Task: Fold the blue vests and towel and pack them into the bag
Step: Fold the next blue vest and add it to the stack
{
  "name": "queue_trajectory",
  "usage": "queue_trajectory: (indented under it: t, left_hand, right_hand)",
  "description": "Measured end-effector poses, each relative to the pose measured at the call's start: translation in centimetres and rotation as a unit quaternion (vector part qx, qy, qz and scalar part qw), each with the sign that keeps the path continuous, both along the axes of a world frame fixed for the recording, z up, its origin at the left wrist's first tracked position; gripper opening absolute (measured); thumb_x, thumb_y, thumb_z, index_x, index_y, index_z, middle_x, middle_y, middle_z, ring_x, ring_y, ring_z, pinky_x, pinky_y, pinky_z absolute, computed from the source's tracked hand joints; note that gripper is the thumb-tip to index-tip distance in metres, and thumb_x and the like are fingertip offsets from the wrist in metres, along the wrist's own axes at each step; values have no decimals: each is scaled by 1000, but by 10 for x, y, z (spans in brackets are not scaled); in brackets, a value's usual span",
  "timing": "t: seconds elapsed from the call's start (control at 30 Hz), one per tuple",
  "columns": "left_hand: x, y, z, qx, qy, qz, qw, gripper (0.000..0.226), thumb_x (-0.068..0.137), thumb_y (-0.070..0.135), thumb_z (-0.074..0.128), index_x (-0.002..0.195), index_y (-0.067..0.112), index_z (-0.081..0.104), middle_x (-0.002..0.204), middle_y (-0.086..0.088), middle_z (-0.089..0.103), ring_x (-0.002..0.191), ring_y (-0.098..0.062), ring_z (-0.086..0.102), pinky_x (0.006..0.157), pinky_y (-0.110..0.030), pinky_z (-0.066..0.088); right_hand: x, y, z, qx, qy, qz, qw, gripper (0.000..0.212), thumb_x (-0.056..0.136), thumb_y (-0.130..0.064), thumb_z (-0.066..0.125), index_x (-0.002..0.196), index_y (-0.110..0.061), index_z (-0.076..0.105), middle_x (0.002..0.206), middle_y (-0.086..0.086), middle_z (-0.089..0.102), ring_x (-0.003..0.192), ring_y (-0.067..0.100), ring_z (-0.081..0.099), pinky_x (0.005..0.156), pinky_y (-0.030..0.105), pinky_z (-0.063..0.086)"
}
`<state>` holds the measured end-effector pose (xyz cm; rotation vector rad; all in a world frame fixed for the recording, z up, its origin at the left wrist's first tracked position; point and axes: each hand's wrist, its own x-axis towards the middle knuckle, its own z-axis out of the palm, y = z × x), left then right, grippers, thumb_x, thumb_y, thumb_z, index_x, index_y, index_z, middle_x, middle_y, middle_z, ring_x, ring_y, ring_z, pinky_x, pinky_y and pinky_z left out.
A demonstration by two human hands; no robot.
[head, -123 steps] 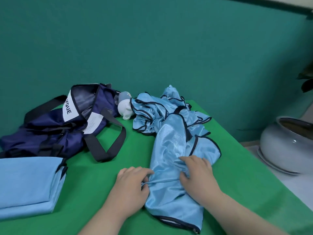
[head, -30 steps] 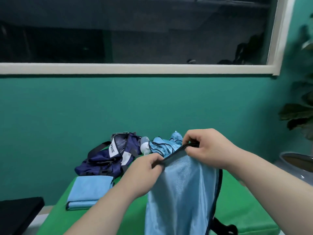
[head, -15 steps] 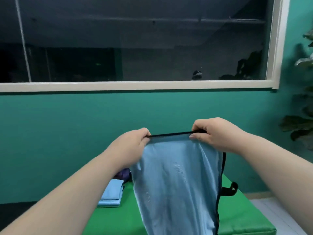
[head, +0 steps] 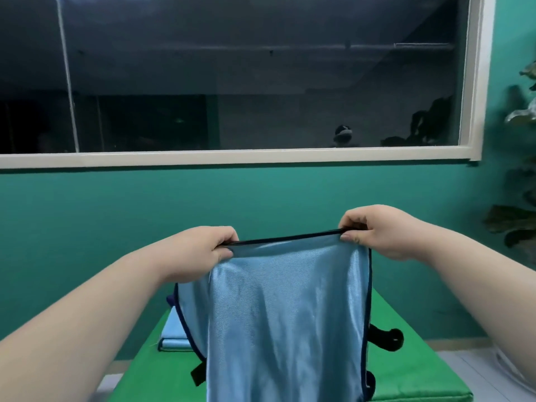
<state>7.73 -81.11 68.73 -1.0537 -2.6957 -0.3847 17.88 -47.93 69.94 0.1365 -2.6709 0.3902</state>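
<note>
Cloth fills the lower centre of the frame: a vest [head: 285,314], shiny light blue with dark trim, hangs stretched by its top edge between two hands. The left hand [head: 200,252], left of centre, pinches the left end of the black-bound edge, fingers curled over it and thumb pressed beneath. The right hand [head: 377,232], a little higher and right of centre, pinches the other end between thumb and curled fingers. The edge runs taut, sloping slightly up to the right. The vest drops out of the bottom of the frame in front of the green table [head: 412,369] (whether it clears the top cannot be told). A folded towel [head: 173,333] lies on the table, showing at the vest's left side. Black straps [head: 387,339] show at its right side and low on its left; what they belong to cannot be told. Behind is a teal wall [head: 116,213] under a dark window [head: 232,82], with a plant [head: 519,221] at the right edge.
</note>
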Motion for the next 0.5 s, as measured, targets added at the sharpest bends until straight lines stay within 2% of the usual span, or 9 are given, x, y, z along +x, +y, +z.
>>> queue_trajectory:
  t: [0.17, 0.37, 0.43, 0.5]
  left_hand:
    - [9, -6, 6, -6, 35, 39, 999, 14, 99, 45, 54, 90, 34, 56, 80, 11, 62, 75, -8, 58, 64, -27, 44]
    - [13, -17, 11, 9, 44, 64, 997, 37, 89, 58, 62, 73, 25, 54, 63, 10, 56, 58, -10, 48, 56, -29, 38]
    - [13, -21, 12, 16, 25, 44, 999, 34, 90, 55, 63, 73, 26, 54, 62, 11, 55, 56, -8, 46, 57, -28, 39]
    - [12, -28, 12, 11, 9, 21, 1000, 21, 93, 46, 62, 79, 31, 56, 67, 13, 59, 58, -6, 49, 61, -28, 42]
  right_hand:
    - [9, 0, 1, -9, 16, -14, 1000, 11, 96, -35, 64, 85, -35, 66, 77, -19, 67, 69, -2, 57, 61, 12, 43]
    - [21, 2, 4, -7, 4, -42, 999, 14, 96, -41, 63, 83, -36, 68, 79, -14, 69, 74, 3, 60, 64, 18, 45]
    - [23, 2, 4, -4, 8, -51, 999, 15, 95, -42, 63, 83, -35, 68, 78, -12, 68, 76, 8, 61, 65, 21, 45]
    - [23, 3, 3, -2, 17, -56, 998, 15, 94, -42, 64, 83, -33, 67, 78, -11, 68, 76, 11, 61, 66, 23, 46]
